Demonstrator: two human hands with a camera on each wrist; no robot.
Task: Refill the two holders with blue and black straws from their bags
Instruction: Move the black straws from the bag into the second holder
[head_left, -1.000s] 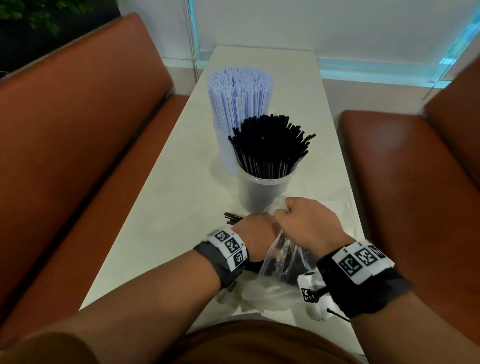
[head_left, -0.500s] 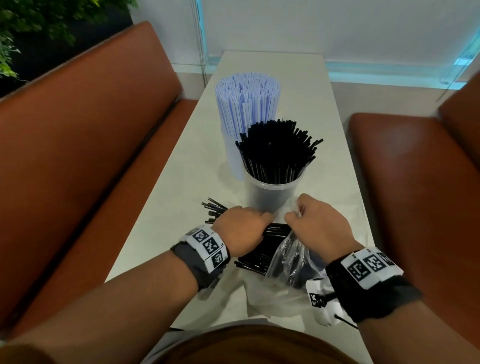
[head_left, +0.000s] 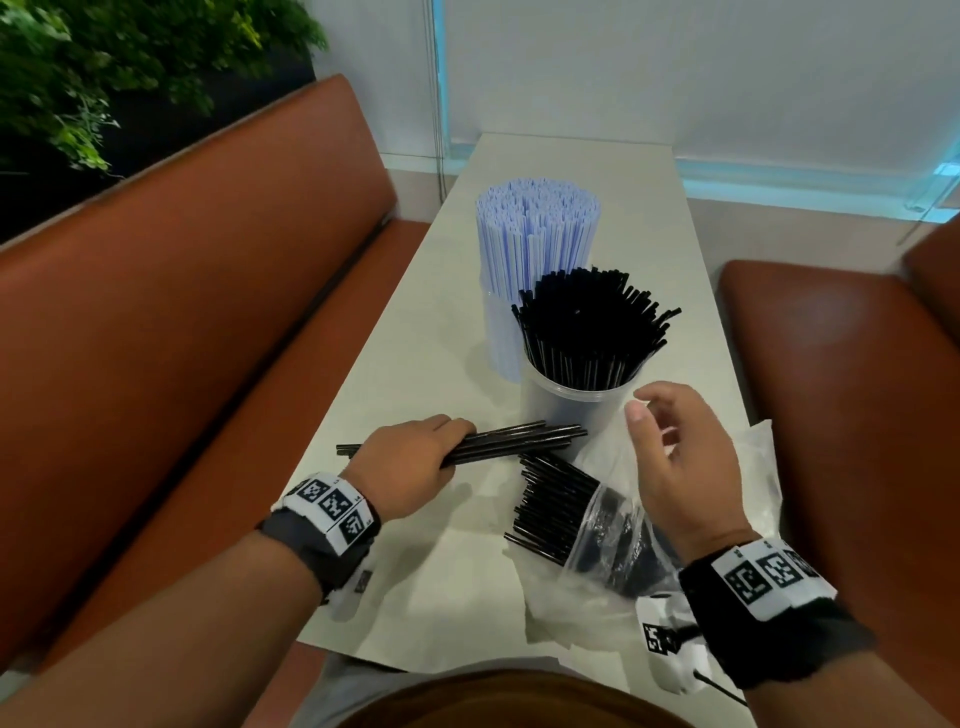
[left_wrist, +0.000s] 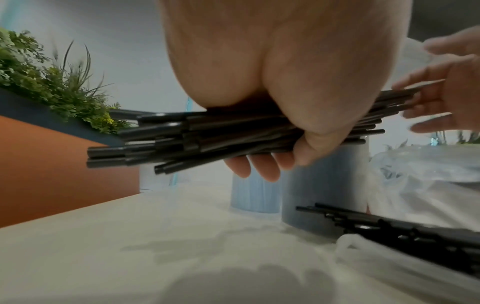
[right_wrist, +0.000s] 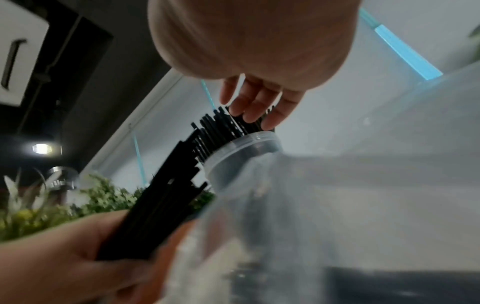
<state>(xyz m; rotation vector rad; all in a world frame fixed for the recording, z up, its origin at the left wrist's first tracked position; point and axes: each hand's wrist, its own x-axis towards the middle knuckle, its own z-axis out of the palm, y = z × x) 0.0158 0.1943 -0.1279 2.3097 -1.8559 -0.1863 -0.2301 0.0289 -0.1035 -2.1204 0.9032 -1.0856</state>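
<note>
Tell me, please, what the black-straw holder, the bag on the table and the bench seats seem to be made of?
The black-straw holder looks like frosted translucent plastic: the straws show dimly through its wall. The bag seems thin clear plastic film, crinkled and glinting, its black straws visible inside. The bench seats appear to be smooth brown leather or vinyl with a soft sheen; which one cannot be told.

Table (head_left: 426, 332) at frame centre, a bench (head_left: 182, 322) at left and another (head_left: 841, 364) at right. Two holders at mid-frame: the far one (head_left: 498, 332) directly behind the near one (head_left: 566, 405). Bag (head_left: 613, 525) at lower right, straws (head_left: 550, 499) protruding leftward. Plant (head_left: 104, 67) at upper left.
</note>
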